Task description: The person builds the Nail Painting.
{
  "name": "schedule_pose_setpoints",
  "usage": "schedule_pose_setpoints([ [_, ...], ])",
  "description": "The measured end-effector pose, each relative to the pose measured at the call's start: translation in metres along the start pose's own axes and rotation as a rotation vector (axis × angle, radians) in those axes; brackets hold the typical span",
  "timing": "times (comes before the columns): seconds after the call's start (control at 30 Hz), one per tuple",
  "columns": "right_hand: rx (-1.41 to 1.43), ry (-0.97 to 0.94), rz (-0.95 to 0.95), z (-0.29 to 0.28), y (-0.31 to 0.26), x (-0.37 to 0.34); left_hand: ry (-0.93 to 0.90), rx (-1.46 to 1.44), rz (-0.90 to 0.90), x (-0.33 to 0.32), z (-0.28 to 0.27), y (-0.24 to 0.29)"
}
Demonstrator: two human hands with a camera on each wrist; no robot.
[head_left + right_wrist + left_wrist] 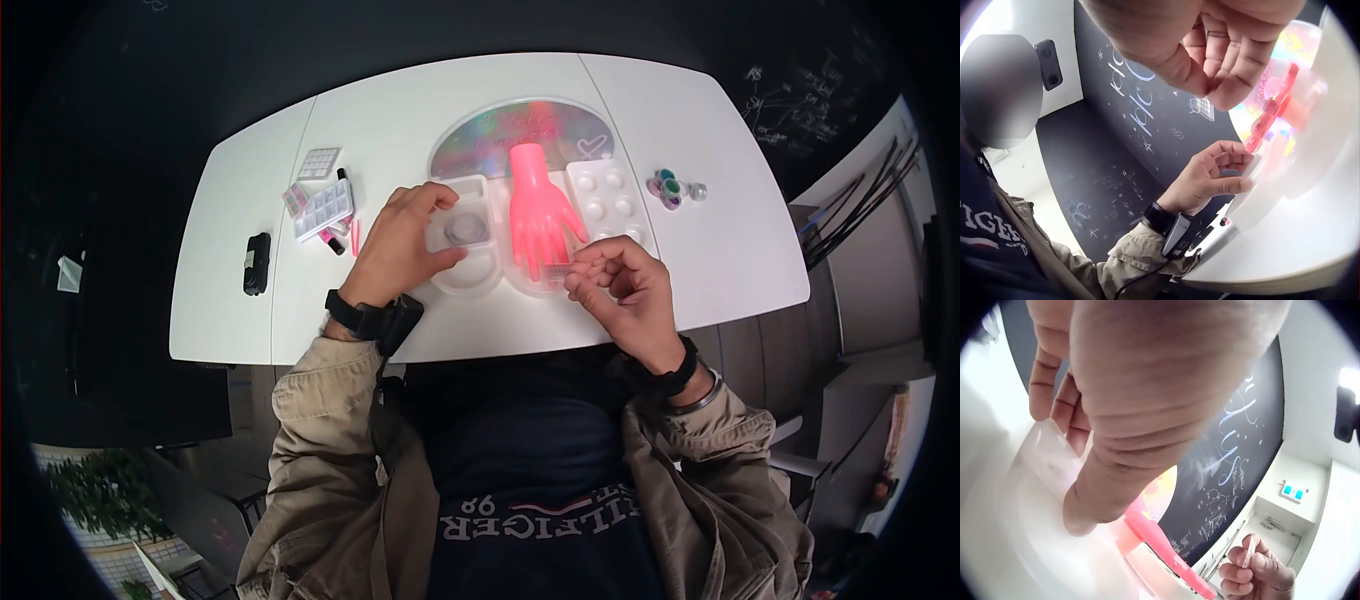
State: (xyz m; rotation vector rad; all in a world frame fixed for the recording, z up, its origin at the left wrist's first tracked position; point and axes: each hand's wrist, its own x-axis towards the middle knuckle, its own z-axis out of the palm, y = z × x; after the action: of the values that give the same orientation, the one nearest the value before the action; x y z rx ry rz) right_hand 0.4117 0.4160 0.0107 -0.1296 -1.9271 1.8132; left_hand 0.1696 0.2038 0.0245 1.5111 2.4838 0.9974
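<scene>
My left hand [400, 240] holds a translucent box [485, 240] between its fingers and thumb, over the left part of a white tray [467, 280]. Something round and greyish shows inside the box. My right hand [630, 295] pinches a small, thin, clear piece [1249, 553] between thumb and fingertips; its kind is unclear. In the head view, those fingertips are close to the fingers of a pink mannequin hand [538, 205], which lies fingers toward me in the middle of the tray.
A shiny holographic mat [470, 140] lies behind the tray. Beside the pink hand is a white palette with round wells [597, 210]. Small jars [670, 187] stand at right. Compartment boxes [325, 210], pens and a black case [257, 264] lie at left.
</scene>
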Motion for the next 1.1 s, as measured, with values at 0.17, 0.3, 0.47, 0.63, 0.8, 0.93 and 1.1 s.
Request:
schedule_pose_setpoints([
  [0.17,0.01,0.007,0.006,-0.004,0.002,0.001,0.137,0.02,-0.022,-0.003,-0.02,-0.006],
  [0.3,-0.003,0.036,-0.038,-0.003,0.002,0.002,0.245,0.142,-0.24,-0.005,-0.039,-0.034],
  [0.47,-0.169,0.028,-0.153,-0.005,0.004,0.004,0.116,0.38,-0.341,-0.012,-0.037,-0.065],
  [0.63,-0.367,0.006,-0.444,-0.001,-0.007,0.006,0.14,0.336,-0.316,-0.011,-0.035,-0.055],
  [0.8,-0.421,0.023,-0.544,0.0,-0.009,0.001,0.12,-0.079,-0.147,-0.004,-0.043,0.013],
  [0.93,-0.515,-0.003,-0.616,-0.003,-0.015,-0.001,-0.082,-0.434,0.071,-0.014,-0.03,0.068],
  [1.1,-0.496,-0.058,-0.643,-0.002,-0.015,-0.001,-0.188,-0.585,0.124,-0.016,-0.006,0.08],
])
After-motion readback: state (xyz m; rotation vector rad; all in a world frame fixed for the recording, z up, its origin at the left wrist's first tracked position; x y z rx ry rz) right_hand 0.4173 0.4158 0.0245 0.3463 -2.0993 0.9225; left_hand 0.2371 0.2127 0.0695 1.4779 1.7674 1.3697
